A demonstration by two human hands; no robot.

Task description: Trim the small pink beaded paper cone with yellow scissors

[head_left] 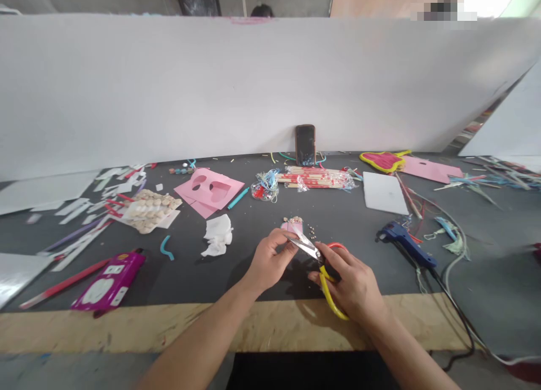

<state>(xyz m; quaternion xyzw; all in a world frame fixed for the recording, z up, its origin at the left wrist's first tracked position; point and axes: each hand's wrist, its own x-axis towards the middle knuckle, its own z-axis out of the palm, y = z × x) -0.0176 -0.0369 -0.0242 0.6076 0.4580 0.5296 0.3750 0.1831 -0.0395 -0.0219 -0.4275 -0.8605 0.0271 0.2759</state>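
My right hand (353, 283) grips a pair of scissors (328, 293) with yellow and red handles, its fingers around the handles. The blades point left, toward the fingertips of my left hand (273, 257). Thumb and fingers of that hand are pinched together near the blade tips; what they hold, if anything, is too small to make out. Just beyond the blades lies a small pink piece (291, 226), partly hidden. Small beige bits (293, 219) sit at its far end, and a few more are scattered to its right.
A crumpled white tissue (218, 235) and cut pink paper (209, 190) lie to the left, beyond a purple packet (110, 282). A blue glue gun (406, 243) with a cord lies right. Ahead, a phone (305, 145) leans on a white board (190, 85), behind bundled sticks (315, 178).
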